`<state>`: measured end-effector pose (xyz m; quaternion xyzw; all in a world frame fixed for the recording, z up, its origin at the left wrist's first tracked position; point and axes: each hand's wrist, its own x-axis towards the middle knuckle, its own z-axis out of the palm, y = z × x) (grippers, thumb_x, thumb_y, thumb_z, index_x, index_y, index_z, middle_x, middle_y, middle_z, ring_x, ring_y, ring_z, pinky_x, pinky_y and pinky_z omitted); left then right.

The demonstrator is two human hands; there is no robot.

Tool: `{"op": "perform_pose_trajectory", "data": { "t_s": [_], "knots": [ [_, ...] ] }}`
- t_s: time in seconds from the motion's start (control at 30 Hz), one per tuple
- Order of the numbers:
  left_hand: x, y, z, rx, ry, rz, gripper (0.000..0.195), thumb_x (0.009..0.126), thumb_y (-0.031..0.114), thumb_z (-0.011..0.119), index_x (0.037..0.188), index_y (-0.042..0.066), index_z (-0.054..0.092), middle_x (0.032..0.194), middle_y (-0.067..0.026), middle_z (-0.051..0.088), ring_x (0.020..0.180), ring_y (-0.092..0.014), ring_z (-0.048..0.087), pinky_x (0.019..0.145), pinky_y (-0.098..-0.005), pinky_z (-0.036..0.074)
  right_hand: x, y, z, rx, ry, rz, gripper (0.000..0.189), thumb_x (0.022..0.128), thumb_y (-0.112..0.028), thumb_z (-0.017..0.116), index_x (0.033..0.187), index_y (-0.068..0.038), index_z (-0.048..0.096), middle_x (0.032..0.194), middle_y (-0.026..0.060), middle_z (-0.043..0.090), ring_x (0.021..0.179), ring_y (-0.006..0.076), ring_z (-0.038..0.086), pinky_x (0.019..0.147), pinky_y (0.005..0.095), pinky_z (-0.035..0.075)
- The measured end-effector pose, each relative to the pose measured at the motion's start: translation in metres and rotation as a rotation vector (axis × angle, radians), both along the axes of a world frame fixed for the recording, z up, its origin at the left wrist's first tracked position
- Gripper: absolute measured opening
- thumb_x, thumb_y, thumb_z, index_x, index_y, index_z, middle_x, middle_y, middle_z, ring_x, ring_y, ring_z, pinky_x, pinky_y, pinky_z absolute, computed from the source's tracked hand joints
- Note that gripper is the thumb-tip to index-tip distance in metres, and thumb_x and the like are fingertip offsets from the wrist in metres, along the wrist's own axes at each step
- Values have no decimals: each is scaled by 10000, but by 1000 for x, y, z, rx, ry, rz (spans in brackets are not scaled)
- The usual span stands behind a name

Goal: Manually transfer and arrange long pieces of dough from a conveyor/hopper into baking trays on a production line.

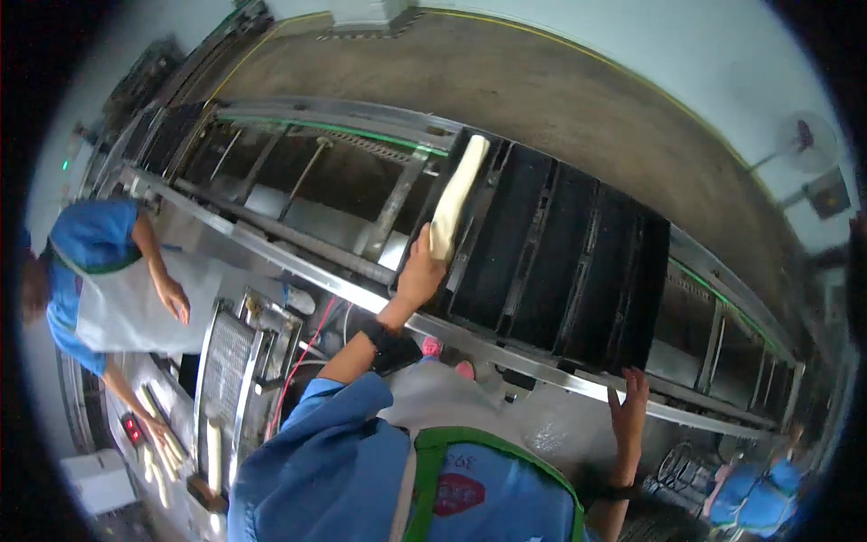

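A long roll of pale dough (462, 183) lies lengthwise in the leftmost trough of a black strapped loaf-pan set (508, 237). My left hand (421, 271) has its fingers around the near end of this roll. Bare black surfaces show in the several troughs to the right of it. At the pan set's near right corner is my right hand (630, 403), fingertips at the edge and thumb held apart. Nothing is visible in that hand. The pan set rests across the metal rails of a conveyor (352, 291).
At left, a co-worker (101, 271) in blue reaches toward several dough rolls (159, 467) beside a red digital display (131, 428). A small mesh-belt conveyor (227, 366) carries another roll (214, 454). A red cable (305, 359) hangs nearby. Another person (752, 498) is at lower right.
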<state>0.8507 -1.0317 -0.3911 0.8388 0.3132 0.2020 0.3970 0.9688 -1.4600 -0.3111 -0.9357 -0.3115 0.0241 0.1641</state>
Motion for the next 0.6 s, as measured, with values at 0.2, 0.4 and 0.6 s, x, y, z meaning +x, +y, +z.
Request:
{"op": "perform_pose_trajectory", "data": {
  "t_s": [0.2,0.4,0.6],
  "knots": [
    [-41,19,35,204,323,144,438,730,88,499,1156,152,419,1036,-163,488,879,-320,540,710,-411,447,-4,82,-15,72,-10,168,487,696,-121,637,1132,-35,437,1233,165,346,1125,341,354,914,401,315],
    [-165,19,59,318,-120,183,370,660,30,567,1020,81,504,1144,-141,438,1033,-328,429,885,-412,349,-9,100,-63,106,-145,257,397,815,-186,542,1119,34,412,1243,234,305,1129,365,344,905,413,328],
    [-416,35,-7,380,193,1037,501,615,36,591,1098,69,459,1153,-161,446,1058,-334,413,888,-413,341,-28,167,-91,62,-187,297,454,829,-337,501,1047,60,464,1198,251,327,1101,389,361,810,436,417]
  ]
}}
